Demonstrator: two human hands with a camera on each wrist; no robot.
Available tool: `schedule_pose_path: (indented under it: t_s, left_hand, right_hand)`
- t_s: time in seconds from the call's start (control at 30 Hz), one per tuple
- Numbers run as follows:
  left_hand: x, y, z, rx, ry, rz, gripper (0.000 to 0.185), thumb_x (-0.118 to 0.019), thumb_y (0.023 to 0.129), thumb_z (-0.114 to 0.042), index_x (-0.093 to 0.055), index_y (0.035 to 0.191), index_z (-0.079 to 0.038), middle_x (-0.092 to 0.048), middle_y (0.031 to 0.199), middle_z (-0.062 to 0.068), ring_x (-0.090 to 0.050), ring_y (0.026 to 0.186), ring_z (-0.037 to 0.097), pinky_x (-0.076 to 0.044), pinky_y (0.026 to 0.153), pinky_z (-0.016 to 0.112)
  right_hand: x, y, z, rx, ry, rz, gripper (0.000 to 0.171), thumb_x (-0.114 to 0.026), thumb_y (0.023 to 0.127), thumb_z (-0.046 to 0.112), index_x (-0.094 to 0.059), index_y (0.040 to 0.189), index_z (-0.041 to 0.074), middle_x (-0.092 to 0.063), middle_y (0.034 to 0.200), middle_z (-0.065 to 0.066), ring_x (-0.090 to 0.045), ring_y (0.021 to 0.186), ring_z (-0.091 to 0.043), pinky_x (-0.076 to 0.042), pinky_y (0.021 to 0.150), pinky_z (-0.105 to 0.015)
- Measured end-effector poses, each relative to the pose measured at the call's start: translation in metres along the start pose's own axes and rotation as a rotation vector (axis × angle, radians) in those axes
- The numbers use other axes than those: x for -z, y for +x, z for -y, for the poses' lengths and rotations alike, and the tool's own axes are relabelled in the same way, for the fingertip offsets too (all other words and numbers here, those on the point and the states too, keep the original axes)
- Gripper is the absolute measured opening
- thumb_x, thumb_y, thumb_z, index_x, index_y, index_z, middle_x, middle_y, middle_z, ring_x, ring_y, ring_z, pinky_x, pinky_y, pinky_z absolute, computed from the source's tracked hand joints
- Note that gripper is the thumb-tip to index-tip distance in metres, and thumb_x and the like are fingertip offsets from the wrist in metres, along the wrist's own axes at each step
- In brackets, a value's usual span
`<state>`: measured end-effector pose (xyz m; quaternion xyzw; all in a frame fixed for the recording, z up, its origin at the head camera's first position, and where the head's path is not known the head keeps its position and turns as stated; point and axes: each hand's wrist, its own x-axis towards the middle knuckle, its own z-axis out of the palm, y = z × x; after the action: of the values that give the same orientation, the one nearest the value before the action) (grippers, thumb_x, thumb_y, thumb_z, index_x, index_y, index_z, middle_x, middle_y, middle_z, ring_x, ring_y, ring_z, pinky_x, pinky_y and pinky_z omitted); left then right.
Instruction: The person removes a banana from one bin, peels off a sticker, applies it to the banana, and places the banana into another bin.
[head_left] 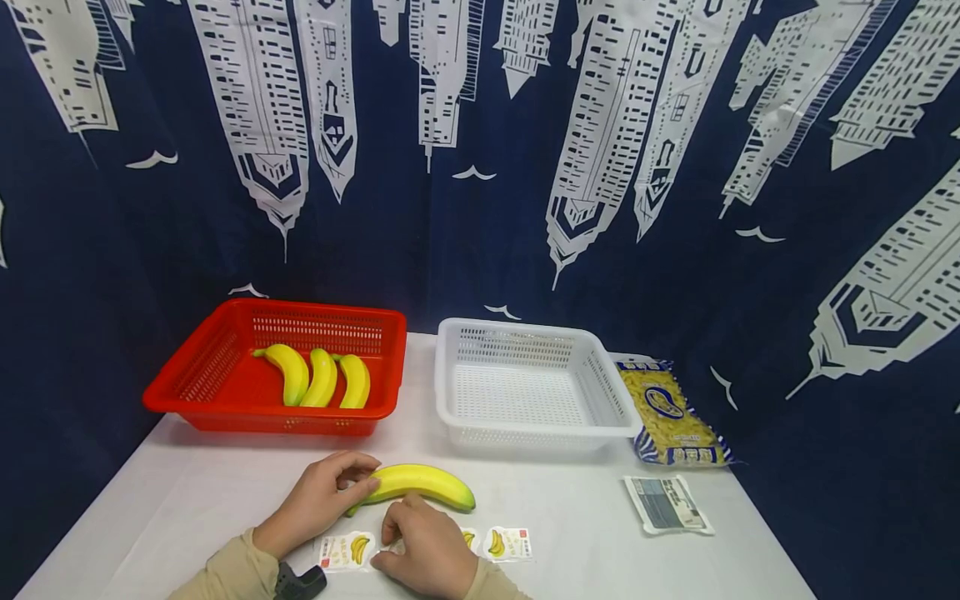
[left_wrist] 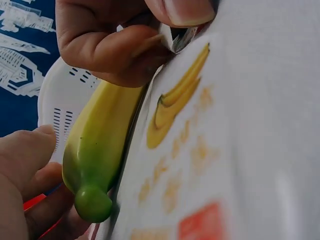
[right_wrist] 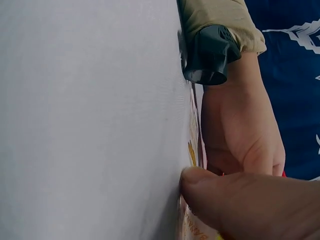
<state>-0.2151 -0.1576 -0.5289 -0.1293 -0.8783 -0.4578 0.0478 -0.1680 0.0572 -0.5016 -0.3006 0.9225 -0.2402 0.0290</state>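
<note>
We're gripping 1 curved yellow-green banana (head_left: 425, 481), left hand (head_left: 320, 498); right hand (head_left: 429, 546) pinching a flat white banana-printed label strip (head_left: 345, 552)!

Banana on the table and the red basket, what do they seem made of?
Banana: smooth, satin surface with a rounded green end; perhaps moulded plastic or foam, though real peel can't be excluded. Red basket: probably plastic, slightly glossy, given its uniform colour and slotted walls.

The left hand (head_left: 317, 498) is extended forward, its fingers curved; the right hand (head_left: 433, 546) is held near it, thumb drawn close to bent fingers.
</note>
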Motion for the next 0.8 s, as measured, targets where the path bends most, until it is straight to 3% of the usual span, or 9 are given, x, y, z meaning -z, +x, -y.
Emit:
schedule_pose_path:
  t_s: [0.2,0.37,0.63,0.8]
  left_hand:
    - [0.001,-0.002,-0.003,0.031,-0.034,-0.03,0.023,-0.08,0.091,-0.031,-0.075,0.111,-0.022,-0.069,0.105,-0.011,-0.064,0.088,0.004,-0.055,0.076,0.022]
    - [0.002,-0.003,-0.006,0.011,-0.04,-0.078,0.019,-0.079,0.093,-0.028,-0.075,0.11,-0.02,-0.069,0.102,-0.011,-0.065,0.084,0.004,-0.056,0.074,0.022]
    - [0.005,-0.003,-0.01,-0.03,-0.042,-0.136,0.014,-0.076,0.095,-0.025,-0.075,0.108,-0.021,-0.069,0.102,-0.014,-0.064,0.084,0.005,-0.055,0.074,0.023]
    - [0.004,-0.003,-0.011,-0.073,-0.054,-0.157,0.014,-0.074,0.096,-0.022,-0.075,0.11,-0.018,-0.071,0.102,-0.014,-0.066,0.089,0.003,-0.057,0.076,0.024]
  right_hand:
    - [0.001,-0.001,-0.001,0.023,-0.015,-0.001,0.027,-0.084,0.085,0.033,-0.07,0.104,0.021,-0.049,0.082,0.015,-0.04,0.067,0.006,-0.036,0.058,-0.015]
    - [0.005,-0.004,-0.006,0.063,-0.03,-0.035,0.019,-0.083,0.084,0.031,-0.076,0.099,0.022,-0.05,0.08,0.016,-0.041,0.069,0.007,-0.036,0.061,-0.013]
    - [0.014,-0.004,-0.016,0.083,0.094,-0.126,0.016,-0.085,0.081,0.023,-0.069,0.081,0.025,-0.055,0.084,0.017,-0.046,0.073,0.007,-0.041,0.066,-0.011]
    - [0.021,-0.003,-0.025,0.043,0.307,-0.201,0.018,-0.083,0.085,0.016,-0.067,0.079,0.02,-0.062,0.075,0.017,-0.042,0.054,0.007,-0.04,0.051,-0.014]
